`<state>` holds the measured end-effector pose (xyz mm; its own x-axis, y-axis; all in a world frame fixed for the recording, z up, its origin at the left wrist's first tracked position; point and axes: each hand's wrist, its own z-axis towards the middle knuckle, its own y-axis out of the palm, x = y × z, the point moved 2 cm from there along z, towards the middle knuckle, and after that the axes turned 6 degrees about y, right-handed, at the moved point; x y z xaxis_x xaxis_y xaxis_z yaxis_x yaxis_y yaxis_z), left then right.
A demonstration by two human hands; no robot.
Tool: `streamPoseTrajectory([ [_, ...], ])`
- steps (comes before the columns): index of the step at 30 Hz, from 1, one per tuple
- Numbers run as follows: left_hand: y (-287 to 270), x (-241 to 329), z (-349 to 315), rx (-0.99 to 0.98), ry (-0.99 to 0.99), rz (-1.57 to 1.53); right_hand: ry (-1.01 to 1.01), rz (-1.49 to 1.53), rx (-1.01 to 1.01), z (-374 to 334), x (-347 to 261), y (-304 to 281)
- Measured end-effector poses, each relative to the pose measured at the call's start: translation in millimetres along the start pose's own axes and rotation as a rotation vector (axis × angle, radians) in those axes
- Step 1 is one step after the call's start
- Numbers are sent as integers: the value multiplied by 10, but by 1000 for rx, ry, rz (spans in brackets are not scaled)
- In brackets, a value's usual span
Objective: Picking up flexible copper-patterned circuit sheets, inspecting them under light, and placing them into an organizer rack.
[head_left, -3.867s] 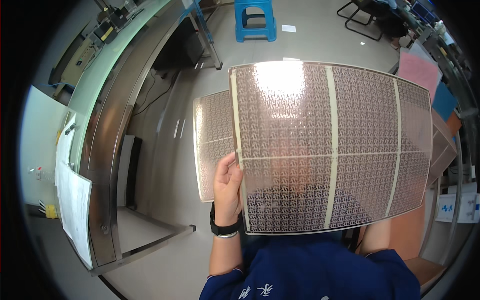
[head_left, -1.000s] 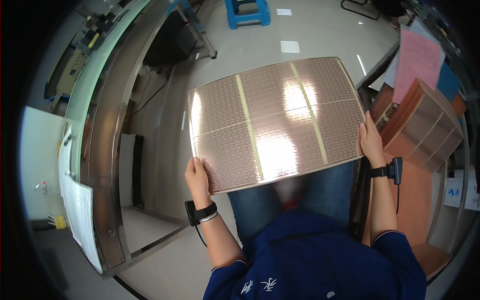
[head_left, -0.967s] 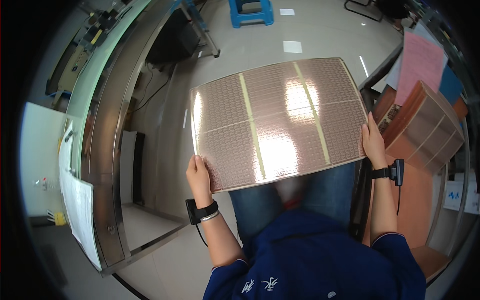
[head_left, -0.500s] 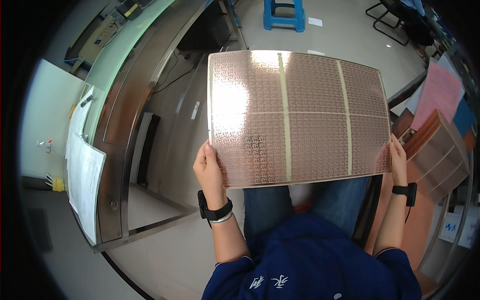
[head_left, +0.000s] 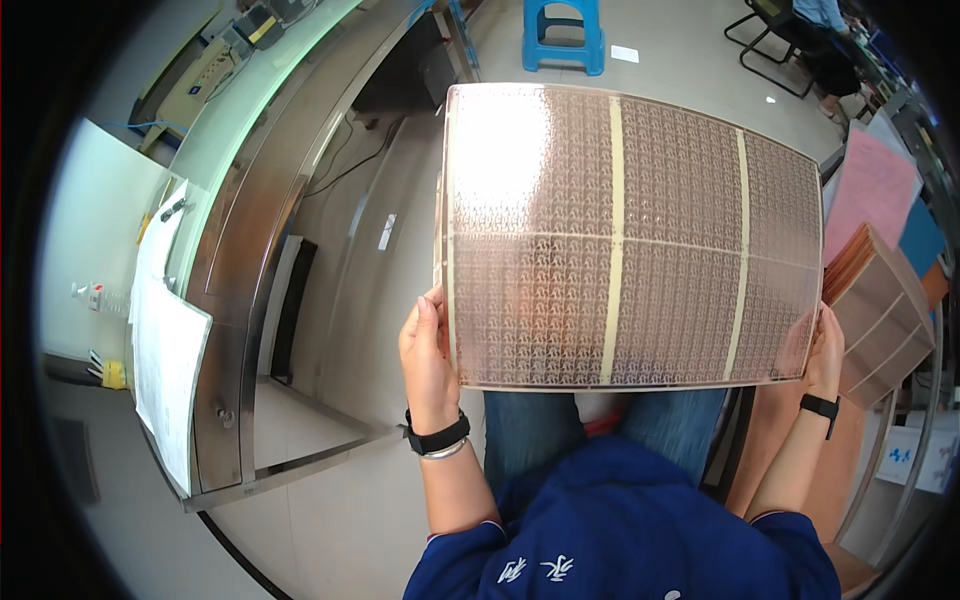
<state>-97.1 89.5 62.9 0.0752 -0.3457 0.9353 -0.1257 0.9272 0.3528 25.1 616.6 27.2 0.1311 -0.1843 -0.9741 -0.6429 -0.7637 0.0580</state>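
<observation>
A large copper-coloured circuit board panel [head_left: 680, 320] with fine repeated patterns and pale dividing strips is held up over my lap, tilted. My left hand [head_left: 428, 355] grips its lower left edge, thumb in front and the other fingers mostly hidden behind. At the lower right edge my right hand [head_left: 826, 350] is closed on it in the same way. A second thin edge peeks out behind the panel's left side; whether another sheet lies there I cannot tell. Bright glare covers the upper left of the panel.
To the right, a stack of similar panels [head_left: 885, 340] leans beside a pink sheet [head_left: 872, 185]. A metal-framed bench with a glass top [head_left: 240, 120] runs along the left, papers [head_left: 170, 370] at its near end. A blue stool [head_left: 563, 40] stands ahead; a seated person [head_left: 825, 20] is far right.
The panel has shifted to the right and turned slightly clockwise, and looks larger. Both hands have gone right with it, still gripping its edges. A thin edge now shows behind its left side.
</observation>
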Motion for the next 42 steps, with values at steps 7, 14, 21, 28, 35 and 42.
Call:
streamPoseTrajectory([
  [7, -152, -59, 24, -1, 65, -7, -56, 37, -49, -231, -309, 139],
  [14, -128, 151, 109, -292, -98, 29, -76, 176, -252, -197, -181, -178],
  [21, 232, 318, 113, 69, 12, -704, 104, 586, -252, -298, 5, 450],
  [28, 1149, -178, -425, -272, -141, -612, 197, 732, -369, -862, 172, 1467],
  [35, 765, -122, -172, -223, -66, -479, 68, 765, -370, -496, 11, 970],
  [42, 549, -239, -73, -108, -79, -329, 52, 301, -397, -470, -223, 873],
])
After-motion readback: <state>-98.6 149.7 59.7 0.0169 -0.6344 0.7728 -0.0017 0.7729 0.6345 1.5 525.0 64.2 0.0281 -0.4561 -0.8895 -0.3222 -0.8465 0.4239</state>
